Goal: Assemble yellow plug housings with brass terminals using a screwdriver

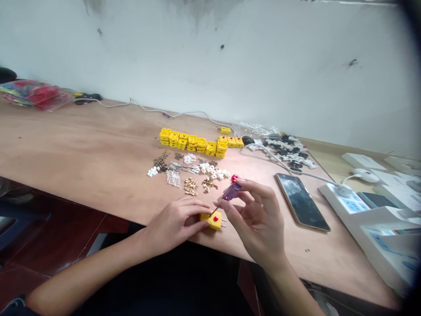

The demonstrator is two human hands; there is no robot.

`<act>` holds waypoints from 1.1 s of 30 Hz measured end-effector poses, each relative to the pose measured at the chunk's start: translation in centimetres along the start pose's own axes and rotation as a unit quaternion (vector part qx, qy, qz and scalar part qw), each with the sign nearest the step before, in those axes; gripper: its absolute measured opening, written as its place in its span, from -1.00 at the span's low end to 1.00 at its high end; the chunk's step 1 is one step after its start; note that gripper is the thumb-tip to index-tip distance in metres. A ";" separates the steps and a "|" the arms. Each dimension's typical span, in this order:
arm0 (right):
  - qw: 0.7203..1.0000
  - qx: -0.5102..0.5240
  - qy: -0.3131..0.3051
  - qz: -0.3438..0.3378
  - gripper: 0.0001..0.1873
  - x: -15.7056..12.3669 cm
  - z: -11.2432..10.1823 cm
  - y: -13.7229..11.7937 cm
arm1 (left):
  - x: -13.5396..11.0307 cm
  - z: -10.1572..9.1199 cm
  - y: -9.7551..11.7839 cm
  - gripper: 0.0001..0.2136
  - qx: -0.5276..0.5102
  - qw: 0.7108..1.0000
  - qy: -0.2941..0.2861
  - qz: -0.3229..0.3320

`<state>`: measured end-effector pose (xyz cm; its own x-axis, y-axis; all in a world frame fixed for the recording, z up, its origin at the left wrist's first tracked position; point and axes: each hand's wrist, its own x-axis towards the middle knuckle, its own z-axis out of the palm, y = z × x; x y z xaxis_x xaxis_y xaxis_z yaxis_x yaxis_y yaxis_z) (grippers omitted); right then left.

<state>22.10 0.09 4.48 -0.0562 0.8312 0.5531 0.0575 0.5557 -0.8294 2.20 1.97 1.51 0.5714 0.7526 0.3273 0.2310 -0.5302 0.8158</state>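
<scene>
1. Yellow boxy plastic plug [211,223], red button [215,218], two metal pins [223,220]: near edge of flat tan wooden tabletop [98,153]. Likely light, stiff, slightly slick; best held by its sides, clear of pins.
2. My left hand [184,221]: grasping plug.
3. My right hand [259,219]: pinching purple-handled slim metal screwdriver [232,191].
4. Stained white wall [164,57], behind.

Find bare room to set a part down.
Widest: table between the yellow housings and the plastic bag at left. Smaller: near side of the phone, specks aside. Crowded: brass pieces and white parts, centre; black-and-white pile, back right.
</scene>
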 end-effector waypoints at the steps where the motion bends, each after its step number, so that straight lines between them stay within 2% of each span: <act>1: 1.000 -0.001 -0.002 0.000 -0.44 0.0 0.0 0.1 | 0.1 0.0 0.1 -0.79 -0.004 1.000 0.002 -0.008; 12: 1.000 0.004 -0.011 -0.028 -0.38 -0.3 0.3 0.1 | 1.4 0.5 0.2 -0.94 -0.024 0.998 0.008 -0.050; 22: 0.995 -0.022 -0.007 -0.094 -0.36 -0.2 0.4 0.2 | 1.0 0.4 0.4 -0.91 -0.016 0.999 0.007 -0.037; 28: 0.996 0.002 -0.058 -0.066 -0.50 -0.3 -0.4 -0.5 | 1.0 0.5 0.2 -0.92 -0.013 0.999 0.007 -0.035; 33: 0.996 0.014 -0.040 -0.081 -0.53 -0.4 -0.2 -0.8 | 0.9 0.5 0.2 -0.93 -0.008 0.999 0.006 -0.031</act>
<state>22.28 -0.70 4.89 -0.1425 0.7265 0.6723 0.0125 0.6805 -0.7327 3.19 2.34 1.72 0.5474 0.7884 0.2806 0.2528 -0.4755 0.8426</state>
